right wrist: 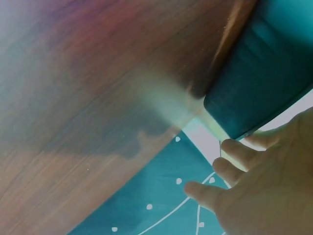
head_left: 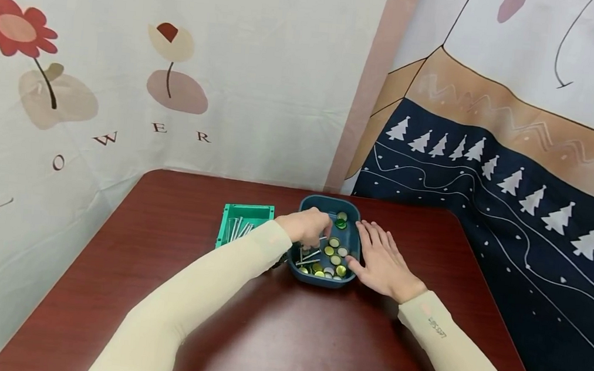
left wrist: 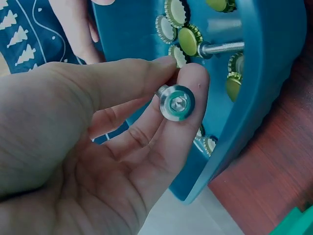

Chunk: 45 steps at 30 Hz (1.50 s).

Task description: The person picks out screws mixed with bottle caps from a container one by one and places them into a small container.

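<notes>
My left hand (head_left: pixel 305 226) reaches over a blue plastic bin (head_left: pixel 322 281). Its thumb and fingers pinch a metal bolt (left wrist: pixel 177 104), whose round head with a hex socket faces the left wrist camera. Below it in the bin lie green, gold and silver bottle caps (head_left: pixel 335 259) and several more bolts (left wrist: pixel 222 48). My right hand (head_left: pixel 384 268) lies along the bin's right side, fingers extended and spread, with the thumb at the rim. In the right wrist view, those straight fingers (right wrist: pixel 208 195) show beside the bin's outer wall (right wrist: pixel 259 83).
Left of the bin stands a green tray (head_left: pixel 248 211) with several long bolts (head_left: pixel 238 229) in it. My left forearm partly covers its front. The table (head_left: pixel 283 337) is dark red wood, with a printed curtain (head_left: pixel 273 89) hanging behind its far edge.
</notes>
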Tool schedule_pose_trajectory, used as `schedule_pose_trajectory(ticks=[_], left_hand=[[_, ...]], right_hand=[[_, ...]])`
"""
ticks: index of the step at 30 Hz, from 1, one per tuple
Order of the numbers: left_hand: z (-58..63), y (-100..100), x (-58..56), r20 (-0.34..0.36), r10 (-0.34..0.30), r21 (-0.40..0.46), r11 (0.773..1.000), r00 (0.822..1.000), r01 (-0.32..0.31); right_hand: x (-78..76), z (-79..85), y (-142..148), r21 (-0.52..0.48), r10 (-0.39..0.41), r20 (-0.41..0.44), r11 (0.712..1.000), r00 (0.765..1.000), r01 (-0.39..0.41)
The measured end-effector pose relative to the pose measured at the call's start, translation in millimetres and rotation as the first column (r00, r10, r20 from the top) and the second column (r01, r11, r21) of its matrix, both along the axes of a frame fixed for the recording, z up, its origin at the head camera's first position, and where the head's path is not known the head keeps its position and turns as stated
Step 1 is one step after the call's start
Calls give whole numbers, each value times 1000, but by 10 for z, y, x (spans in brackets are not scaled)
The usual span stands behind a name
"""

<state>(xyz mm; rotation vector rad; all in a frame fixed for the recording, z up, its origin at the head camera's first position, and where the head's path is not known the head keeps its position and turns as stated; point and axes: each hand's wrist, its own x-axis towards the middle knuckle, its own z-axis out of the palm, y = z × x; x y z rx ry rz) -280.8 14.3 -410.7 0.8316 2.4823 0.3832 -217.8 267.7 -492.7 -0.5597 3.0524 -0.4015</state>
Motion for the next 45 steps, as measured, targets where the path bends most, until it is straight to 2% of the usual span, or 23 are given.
schedule_pose_trajectory(ticks=[7,15,23,34,45], left_hand=[[-9,-72,0,-1,6,22,1000,1000,-6],[-11,-131,-52,-23,-3,27,1000,1000,4],[20,-194,38,-50,21,70,997,999,-18],[83,-320,80,-28,94,93,992,995,-91],[155,-359,110,-44,112,107,988,993,-107]], right_hand=[[-3,16,-8,12,1,-10,1000,1000,-1],[0,-10,-18,8,-14,-6,1000,1000,15],[40,-15,0,21,-1,-17,1000,1000,1],[11,-4,-26,-11,-2,7,1000,1000,2],[22,-18,1,-9,-1,3,1000,1000,1]])
